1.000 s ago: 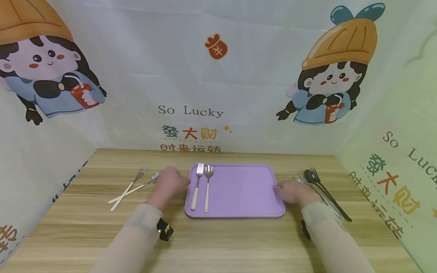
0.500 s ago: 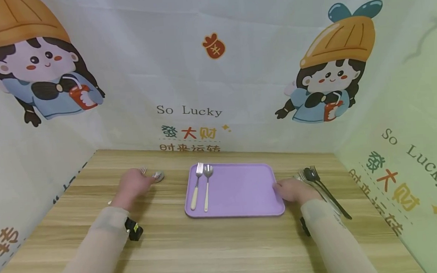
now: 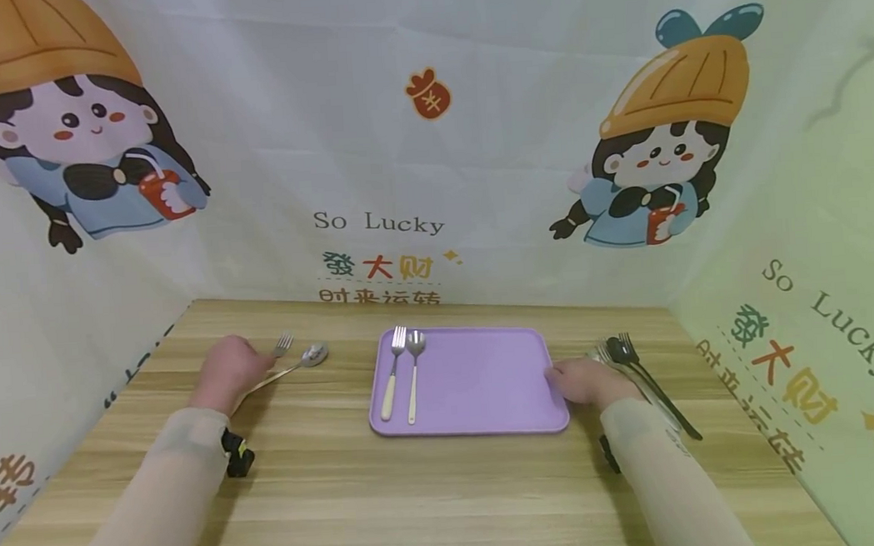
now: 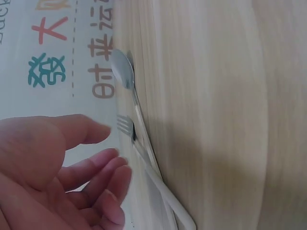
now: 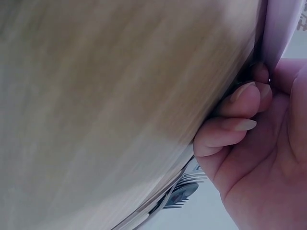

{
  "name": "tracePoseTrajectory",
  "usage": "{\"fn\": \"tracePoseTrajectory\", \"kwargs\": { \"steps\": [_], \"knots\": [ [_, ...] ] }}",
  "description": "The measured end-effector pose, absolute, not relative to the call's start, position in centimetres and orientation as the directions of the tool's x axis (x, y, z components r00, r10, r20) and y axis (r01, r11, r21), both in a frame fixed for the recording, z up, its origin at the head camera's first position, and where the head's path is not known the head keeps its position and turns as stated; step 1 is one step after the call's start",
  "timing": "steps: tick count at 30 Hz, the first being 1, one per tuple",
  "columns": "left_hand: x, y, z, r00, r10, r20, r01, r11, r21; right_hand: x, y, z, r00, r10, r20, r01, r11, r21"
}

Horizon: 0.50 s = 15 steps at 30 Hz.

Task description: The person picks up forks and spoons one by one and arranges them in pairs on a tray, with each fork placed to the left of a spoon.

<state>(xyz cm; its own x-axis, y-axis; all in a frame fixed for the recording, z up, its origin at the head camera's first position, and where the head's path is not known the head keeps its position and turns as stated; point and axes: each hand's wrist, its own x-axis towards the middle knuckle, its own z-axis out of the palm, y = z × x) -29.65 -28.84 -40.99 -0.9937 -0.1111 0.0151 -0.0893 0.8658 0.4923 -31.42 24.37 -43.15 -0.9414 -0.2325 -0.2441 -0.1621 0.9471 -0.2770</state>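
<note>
My left hand (image 3: 231, 373) is over the crossed pale-handled fork (image 3: 284, 345) and spoon (image 3: 314, 354) at the table's left. In the left wrist view its thumb and fingers are apart with nothing between them, close to the fork's tines (image 4: 125, 125); the spoon (image 4: 123, 69) lies beyond. Part of both handles is hidden by the hand in the head view. My right hand (image 3: 582, 379) pinches the right rim of a purple tray (image 3: 488, 378). Along the tray's left side lie another fork (image 3: 389, 397) and another spoon (image 3: 415, 341), side by side.
To the right of the tray, partly behind my right hand and sleeve, lies a group of cutlery with a black spoon (image 3: 622, 349) and a black fork (image 3: 666, 401). Printed cloth walls (image 3: 510, 243) border the wooden table (image 3: 436, 498) at the back and sides.
My left hand has moved left from beside the tray to the crossed fork and spoon, uncovering the spoon's bowl again. My right hand stays at the tray's rim.
</note>
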Motion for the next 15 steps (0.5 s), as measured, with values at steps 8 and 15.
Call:
{"fn": "tracePoseTrajectory", "kwargs": {
  "steps": [8, 15],
  "knots": [
    [-29.64, -29.39, -41.22, -0.99, -0.117, -0.077, -0.139, 0.883, 0.449, -31.42, 24.31, -43.11, -0.938, -0.252, -0.236, -0.185, 0.944, -0.271],
    [-29.47, -29.8, -41.65, -0.983, -0.157, -0.092, -0.182, 0.883, 0.434, -31.56, 24.45, -43.09, -0.938, -0.258, -0.232, -0.197, 0.946, -0.256]
  ]
}}
